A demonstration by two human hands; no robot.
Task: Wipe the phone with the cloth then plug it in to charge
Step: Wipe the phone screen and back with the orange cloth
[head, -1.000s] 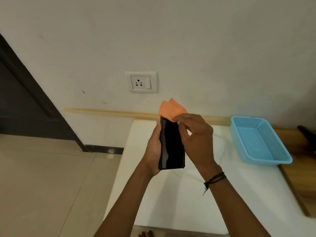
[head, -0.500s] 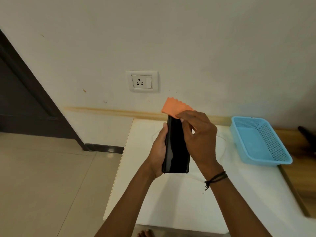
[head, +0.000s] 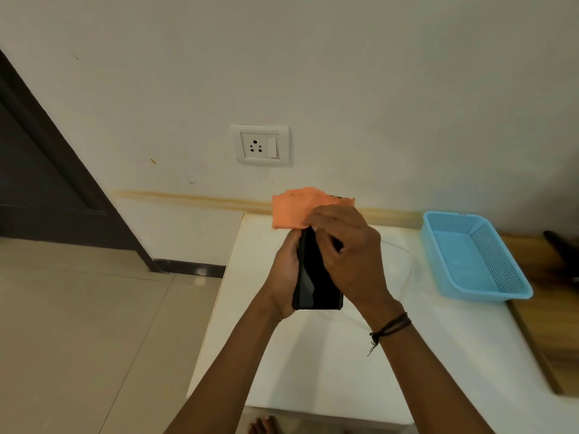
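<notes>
A black phone [head: 315, 277] is held upright above the white table [head: 313, 364], screen towards me. My left hand [head: 285, 277] grips its left edge from behind. My right hand [head: 347, 255] lies over the phone's upper right part and presses an orange cloth [head: 294, 209] against its top end. The cloth spreads out above my fingers and hides the phone's top edge. On the wall above sits a white socket with a switch [head: 260, 145]. A thin white cable [head: 404, 249] curves on the table behind my right hand.
A light blue mesh basket [head: 470, 255] stands on the table's right side. A wooden surface [head: 548, 308] with a dark object [head: 564, 249] lies beyond it. A dark door frame [head: 47, 170] and tiled floor [head: 78, 339] are to the left. Bare toes [head: 266, 426] show below the table.
My right hand has slid down over the phone's upper part. The cloth has spread wider across the phone's top. The phone has stayed upright in my left hand.
</notes>
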